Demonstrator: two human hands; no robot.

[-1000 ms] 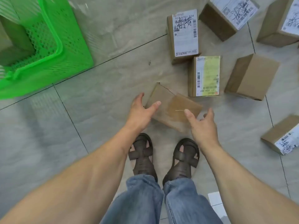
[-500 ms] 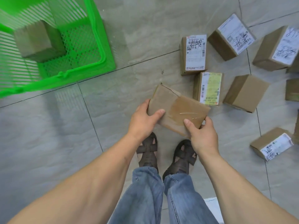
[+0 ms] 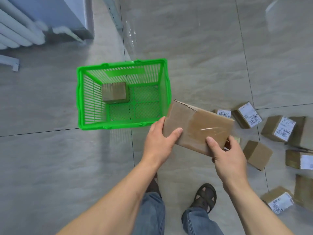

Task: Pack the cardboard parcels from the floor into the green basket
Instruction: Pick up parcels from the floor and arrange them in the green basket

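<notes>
Both of my hands are clamped on one flat cardboard parcel (image 3: pixel 196 126), held up off the floor in front of me. My left hand (image 3: pixel 158 139) grips its near-left corner, thumb laid across the top face and the other fingers hidden underneath. My right hand (image 3: pixel 227 158) pinches the near edge further right, thumb pressed on the glossy tape that runs across the parcel's top, fingers curled round below. The parcel sits tilted, its far-left corner highest and a torn flap showing along that edge.

Just beyond my left hand, up and to its left, stands the green basket (image 3: pixel 81 99) on the tiled floor (image 3: pixel 50 167). The parcel's far-left corner overlaps the basket's right-hand rim in my view; whether it is over the opening I cannot tell. One small brown box (image 3: pixel 114 92) already lies inside the basket, towards its far-left part.

Off to the right of my right hand, several more parcels (image 3: pixel 257 154) are scattered on the floor, some plain, some with white printed labels, all clear of my hands. Below my forearms I see my jeans and a dark sandal (image 3: pixel 205 195).
</notes>
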